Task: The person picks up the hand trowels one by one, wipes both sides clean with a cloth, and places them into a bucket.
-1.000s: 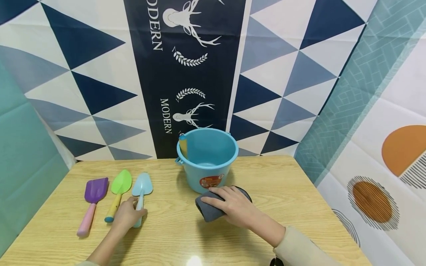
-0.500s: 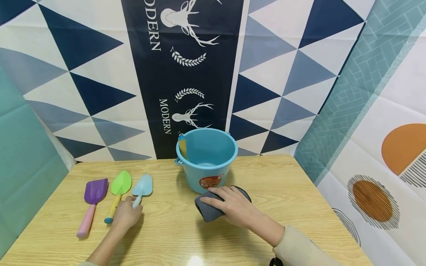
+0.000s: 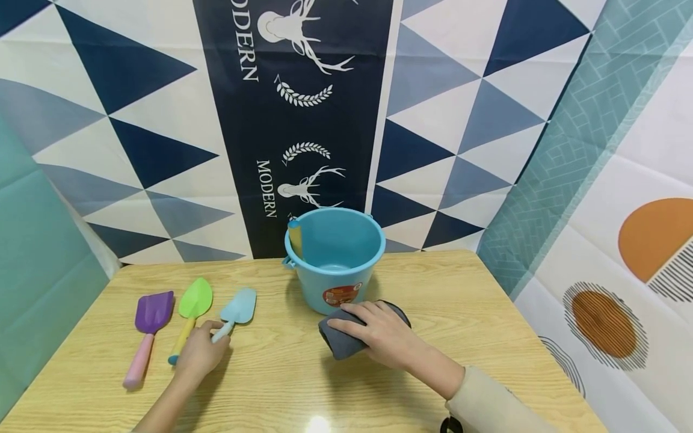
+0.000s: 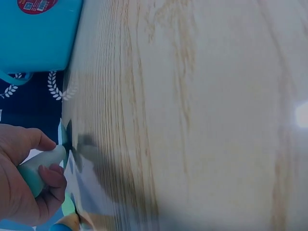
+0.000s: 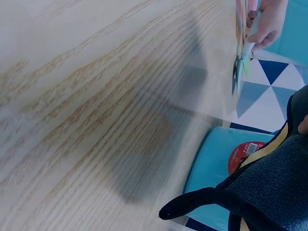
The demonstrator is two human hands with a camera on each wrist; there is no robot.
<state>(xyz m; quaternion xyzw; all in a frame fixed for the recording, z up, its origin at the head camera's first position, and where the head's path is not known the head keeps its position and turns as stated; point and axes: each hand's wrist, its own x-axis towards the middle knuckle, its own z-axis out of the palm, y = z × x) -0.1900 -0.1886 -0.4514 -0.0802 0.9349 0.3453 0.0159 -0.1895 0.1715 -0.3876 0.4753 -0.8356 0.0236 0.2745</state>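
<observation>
My left hand grips the handle of a light blue toy shovel; its blade points away and to the right in the head view. In the left wrist view, thumb and curled fingers close round the pale handle. Over on the right, my right hand holds a folded dark grey cloth in front of the blue bucket. The right wrist view shows the cloth's fuzzy face, black edging and a dark strap. Most of the right hand is out of that view.
A green trowel with a yellow handle lies beside the left hand, and a purple shovel with a pink handle lies farther left. Inside the bucket leans a yellow handle. A patterned backdrop stands behind the wooden table.
My left hand has closed round the blue shovel's handle and moved slightly, swinging the shovel so its blade shifts right. The right hand and cloth have hardly moved.
</observation>
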